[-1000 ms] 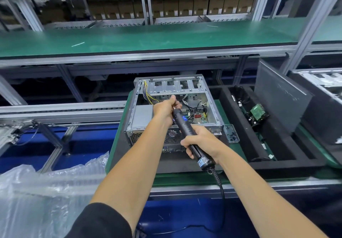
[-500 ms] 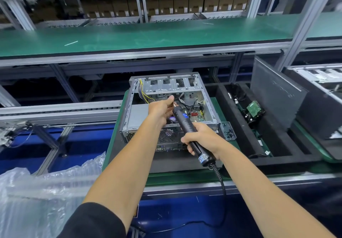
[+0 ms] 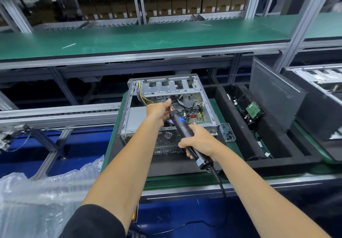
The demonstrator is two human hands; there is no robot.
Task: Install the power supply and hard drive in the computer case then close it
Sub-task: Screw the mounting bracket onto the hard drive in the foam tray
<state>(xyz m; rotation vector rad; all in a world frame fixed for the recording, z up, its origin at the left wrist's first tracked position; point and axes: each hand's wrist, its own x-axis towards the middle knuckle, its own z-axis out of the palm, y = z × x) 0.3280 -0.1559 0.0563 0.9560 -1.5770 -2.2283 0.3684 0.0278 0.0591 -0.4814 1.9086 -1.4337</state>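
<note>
A long green-topped shelf [image 3: 148, 36] runs across an aluminium frame [image 3: 307, 12], with rows of brown cardboard boxes [image 3: 177, 4] stacked on dim racking behind it. Below lie blue flooring [image 3: 22, 150] and clear bubble wrap [image 3: 37, 197] at the left.

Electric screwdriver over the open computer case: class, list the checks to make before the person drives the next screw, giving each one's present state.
1. Right hand grips the black corded electric screwdriver: ok.
2. Left hand pinches at the screwdriver's metal tip: ok.
3. Screw seated on the bit: cannot tell, fingers hide it.
4. Open silver metal computer case sits flat on the green mat: ok.
5. Yellow and purple wires clear of the tip: ok.
6. Green-boarded hard drive installed: not ok, it lies in the black foam tray.
</note>
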